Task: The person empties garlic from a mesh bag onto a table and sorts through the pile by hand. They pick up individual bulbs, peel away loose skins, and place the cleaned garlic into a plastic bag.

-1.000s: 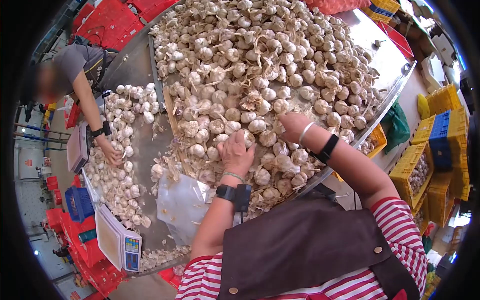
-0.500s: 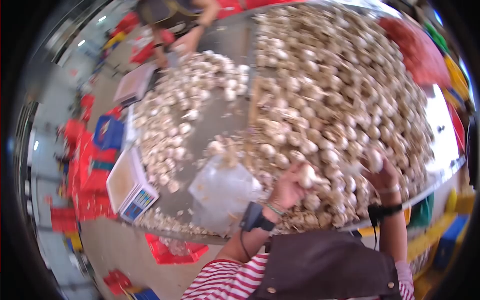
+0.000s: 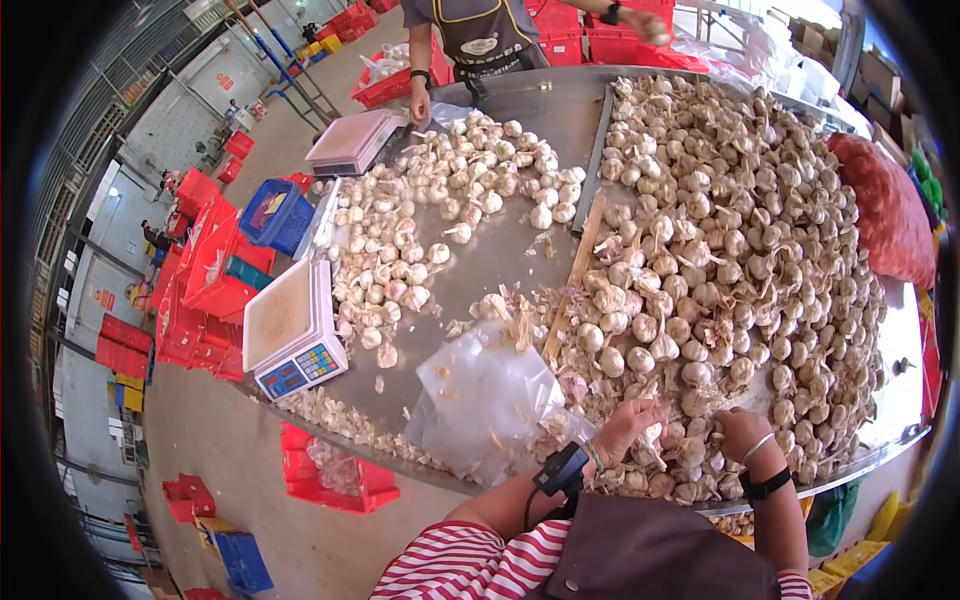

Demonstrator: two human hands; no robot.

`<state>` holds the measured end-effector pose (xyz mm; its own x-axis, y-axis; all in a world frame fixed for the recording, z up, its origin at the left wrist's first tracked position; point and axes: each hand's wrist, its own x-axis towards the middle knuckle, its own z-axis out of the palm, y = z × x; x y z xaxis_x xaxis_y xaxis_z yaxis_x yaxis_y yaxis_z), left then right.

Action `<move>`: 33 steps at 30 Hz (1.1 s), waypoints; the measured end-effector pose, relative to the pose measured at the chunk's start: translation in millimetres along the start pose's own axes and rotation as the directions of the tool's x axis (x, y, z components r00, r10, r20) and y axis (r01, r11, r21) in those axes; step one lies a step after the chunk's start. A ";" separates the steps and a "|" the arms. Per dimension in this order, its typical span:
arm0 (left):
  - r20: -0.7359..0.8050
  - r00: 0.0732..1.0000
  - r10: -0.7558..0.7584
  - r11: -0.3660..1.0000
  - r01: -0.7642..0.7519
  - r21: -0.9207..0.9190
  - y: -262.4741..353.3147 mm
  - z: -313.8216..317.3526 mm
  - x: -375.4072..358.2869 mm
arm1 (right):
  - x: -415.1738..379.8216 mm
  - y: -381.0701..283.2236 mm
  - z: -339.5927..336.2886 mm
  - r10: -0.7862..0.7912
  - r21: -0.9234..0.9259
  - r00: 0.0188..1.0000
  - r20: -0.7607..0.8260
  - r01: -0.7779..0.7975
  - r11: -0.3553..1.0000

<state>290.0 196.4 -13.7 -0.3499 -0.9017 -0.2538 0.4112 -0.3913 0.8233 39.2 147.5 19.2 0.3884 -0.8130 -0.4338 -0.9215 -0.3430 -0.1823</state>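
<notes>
A large heap of garlic bulbs (image 3: pixel 735 240) with dry skins and stems covers the right side of the metal table. At its near edge my left hand (image 3: pixel 622 428) is closed around a garlic bulb (image 3: pixel 650 446), whose pale skin shows below the fingers. Just to the right, my right hand (image 3: pixel 746 434) has its fingers curled together over the heap. What those fingers hold, if anything, is hidden. Left of my left hand lies a clear plastic bag (image 3: pixel 478 385) strewn with bits of skin.
A wooden strip (image 3: pixel 575 275) borders the heap. Cleaner garlic bulbs (image 3: pixel 400 245) spread over the left side, near two scales (image 3: pixel 292 318). Across the table stands a co-worker (image 3: pixel 485 40) in an apron. A red net sack (image 3: pixel 882 210) leans at right; a red crate (image 3: pixel 335 470) sits below.
My right hand has come down and toward my left hand; the bulb seen in it before no longer shows. My left hand still holds a bulb. The view has turned, showing more of the co-worker.
</notes>
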 end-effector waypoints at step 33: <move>-0.441 0.880 0.174 0.708 -0.423 -0.565 135.4 -130.1 0.9 | -103.5 14.5 24.0 0.222 0.698 0.915 -0.338 0.085 0.711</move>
<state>454.8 118.7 31.5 0.1348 -0.9429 -0.3045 0.9149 0.0005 0.4036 -14.4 238.0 40.3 0.1504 -0.9788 -0.1392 -0.6230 0.0155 -0.7821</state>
